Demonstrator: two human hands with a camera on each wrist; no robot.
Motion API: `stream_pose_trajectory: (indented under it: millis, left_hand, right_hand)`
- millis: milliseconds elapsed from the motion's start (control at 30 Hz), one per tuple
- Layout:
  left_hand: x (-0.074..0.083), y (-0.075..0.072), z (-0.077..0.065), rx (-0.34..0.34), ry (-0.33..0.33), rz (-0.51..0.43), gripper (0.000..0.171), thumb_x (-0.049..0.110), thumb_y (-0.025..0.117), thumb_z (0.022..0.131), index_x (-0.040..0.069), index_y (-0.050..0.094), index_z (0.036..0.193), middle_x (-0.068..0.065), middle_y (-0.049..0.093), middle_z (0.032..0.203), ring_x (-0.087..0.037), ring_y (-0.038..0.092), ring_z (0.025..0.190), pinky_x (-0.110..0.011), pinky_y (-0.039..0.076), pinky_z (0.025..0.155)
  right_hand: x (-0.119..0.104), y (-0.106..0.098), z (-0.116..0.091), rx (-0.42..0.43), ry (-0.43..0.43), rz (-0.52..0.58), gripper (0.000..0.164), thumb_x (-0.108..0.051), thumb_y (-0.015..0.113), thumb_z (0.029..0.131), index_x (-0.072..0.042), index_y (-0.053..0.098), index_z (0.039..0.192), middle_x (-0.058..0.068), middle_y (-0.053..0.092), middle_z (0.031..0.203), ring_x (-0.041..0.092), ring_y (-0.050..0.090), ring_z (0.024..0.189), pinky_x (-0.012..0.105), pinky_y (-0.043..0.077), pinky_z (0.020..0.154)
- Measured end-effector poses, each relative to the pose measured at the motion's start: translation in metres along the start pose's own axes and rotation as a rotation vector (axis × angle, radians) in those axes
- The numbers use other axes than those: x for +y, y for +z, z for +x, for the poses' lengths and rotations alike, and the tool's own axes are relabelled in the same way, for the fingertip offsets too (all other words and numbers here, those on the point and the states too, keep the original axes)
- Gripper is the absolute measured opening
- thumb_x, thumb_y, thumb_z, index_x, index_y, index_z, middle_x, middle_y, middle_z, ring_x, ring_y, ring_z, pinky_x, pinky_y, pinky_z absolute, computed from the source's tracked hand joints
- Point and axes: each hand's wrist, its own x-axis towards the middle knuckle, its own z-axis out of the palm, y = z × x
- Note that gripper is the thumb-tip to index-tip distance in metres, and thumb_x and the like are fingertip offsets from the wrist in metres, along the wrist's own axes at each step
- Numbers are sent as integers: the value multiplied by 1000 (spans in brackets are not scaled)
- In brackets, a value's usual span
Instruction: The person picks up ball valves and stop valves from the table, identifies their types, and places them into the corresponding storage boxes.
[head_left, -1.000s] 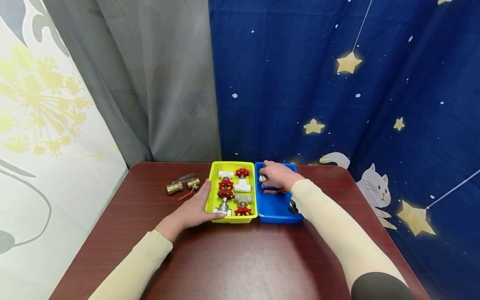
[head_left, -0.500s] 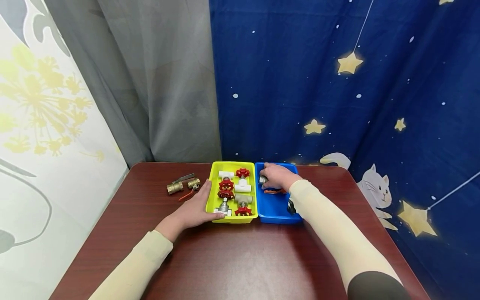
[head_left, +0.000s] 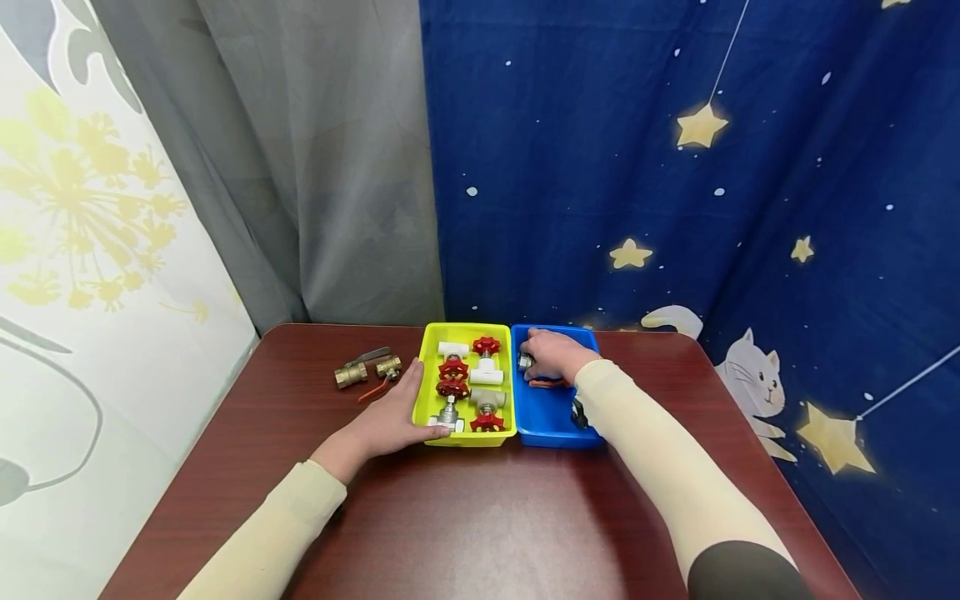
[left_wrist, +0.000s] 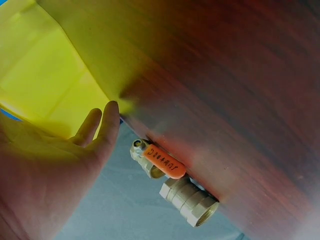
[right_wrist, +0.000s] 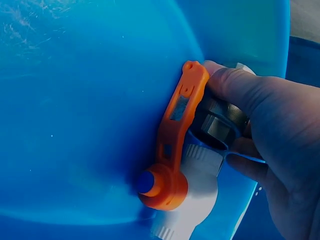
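My left hand (head_left: 390,417) lies along the left wall of the yellow tray (head_left: 468,440), fingers extended, thumb over its front left corner. Inside that tray are several valves with red handwheels (head_left: 486,344), some white, one silvery (head_left: 447,412). My right hand (head_left: 555,352) reaches into the back left of the blue tray (head_left: 551,425). There, in the right wrist view, its thumb and fingers grip a dark metal fitting (right_wrist: 220,125), partly hidden by the hand. Right beside it lies a white plastic ball valve (right_wrist: 200,195) with an orange lever (right_wrist: 172,130).
Left of the yellow tray, two brass ball valves lie on the brown table (head_left: 480,525): one with a grey lever (head_left: 350,377), one with a red-orange lever (head_left: 387,367). The trays stand side by side at the back edge, before the curtains (head_left: 562,208).
My right forearm has swung slightly left, while the right hand stays at the same corner of the blue tray. The left hand keeps its place.
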Motion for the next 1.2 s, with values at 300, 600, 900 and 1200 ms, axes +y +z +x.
stream_pose_trajectory:
  millis: [300,600,900,1200]
  left_hand:
    - [1,0,0,1,-3,-4,143,85,76,84,6,2,178,-11,0,186,-36,23,167,-58,33,129]
    - [0,0,0,-1,-4,-5,142,85,75,85,6,1,178,-11,-1,186,-36,23,167,-57,32,130]
    - [0,0,-2,-8,-8,-1,142,85,75,85,6,1,178,-11,-1,186,-36,23,167,-58,33,129]
    - [-1,0,0,-4,15,-5,143,85,75,85,4,1,177,-13,-1,186,-36,21,167,-58,32,129]
  right_hand:
    - [0,-1,0,9,-11,18,52,-42,85,100,-16,74,143,3,65,124,23,64,112,45,56,108]
    - [-1,1,-2,19,3,41,50,-38,85,100,-16,74,143,1,63,116,22,63,106,42,58,104]
    - [-4,-2,-2,1,18,76,52,-37,86,100,-17,71,146,4,62,125,24,63,113,45,56,108]
    - [-5,-6,-2,-6,26,87,48,-33,87,99,-16,73,142,3,65,121,24,63,111,46,56,106]
